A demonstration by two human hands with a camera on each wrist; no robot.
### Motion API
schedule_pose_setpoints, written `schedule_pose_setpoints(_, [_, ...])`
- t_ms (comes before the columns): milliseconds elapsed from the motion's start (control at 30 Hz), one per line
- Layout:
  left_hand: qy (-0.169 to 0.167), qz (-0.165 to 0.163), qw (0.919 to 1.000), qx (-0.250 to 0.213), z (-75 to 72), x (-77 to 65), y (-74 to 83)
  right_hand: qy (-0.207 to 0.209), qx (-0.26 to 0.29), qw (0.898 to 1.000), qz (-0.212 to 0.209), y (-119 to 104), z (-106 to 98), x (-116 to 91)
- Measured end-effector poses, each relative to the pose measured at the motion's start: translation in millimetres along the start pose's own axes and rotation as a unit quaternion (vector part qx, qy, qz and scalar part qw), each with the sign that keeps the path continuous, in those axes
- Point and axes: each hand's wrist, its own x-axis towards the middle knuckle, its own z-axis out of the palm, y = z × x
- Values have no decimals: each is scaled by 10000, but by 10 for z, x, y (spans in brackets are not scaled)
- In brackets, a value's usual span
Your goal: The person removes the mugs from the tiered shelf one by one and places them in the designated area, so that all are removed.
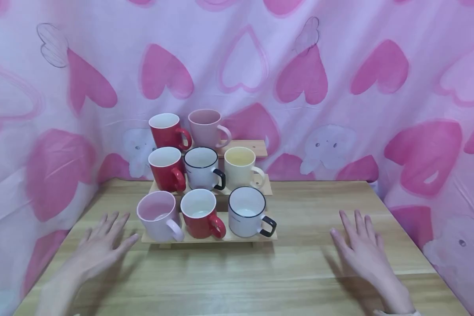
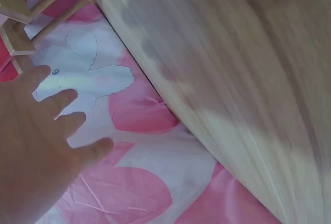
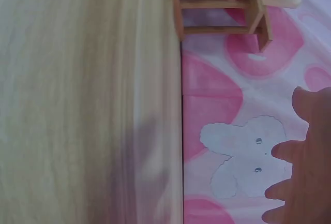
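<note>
My left hand (image 1: 100, 250) is over the table with fingers spread, just left of a tiered wooden rack (image 1: 229, 239). It holds nothing; closest to it is a lilac mug (image 1: 156, 224) on the bottom tier. Beside that mug stand a red mug (image 1: 197, 224) and a white black-rimmed mug (image 1: 245, 221). The middle tier bears a red mug (image 1: 163, 173), a white black-rimmed mug (image 1: 199, 173) and a cream mug (image 1: 238, 171). On top are a red mug (image 1: 166, 134) and a pink mug (image 1: 203, 131). Far right of the rack, my right hand (image 1: 361, 250) is spread, holding nothing.
The rack stands on a wood-grain table (image 1: 300, 281), left of its middle. A pink heart-patterned cloth (image 1: 339, 109) hangs behind and at both sides. Part of the rack's wooden frame (image 3: 214, 30) shows in the right wrist view.
</note>
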Motion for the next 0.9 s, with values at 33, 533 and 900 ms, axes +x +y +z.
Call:
schedule_pose_setpoints(33, [-9,-17,9999,-100,3,-12,-3,-14,76,10000,-36,-8,-12,10])
schedule_pose_setpoints(533, [-538,117,9899,-1303,8,19,151,-93,1239,9902,-631,-303,-88,52])
schedule_pose_setpoints(900, [-844,335,9794,-1803,-96,86,290,161,1556,9835,-905,-546,-11,138])
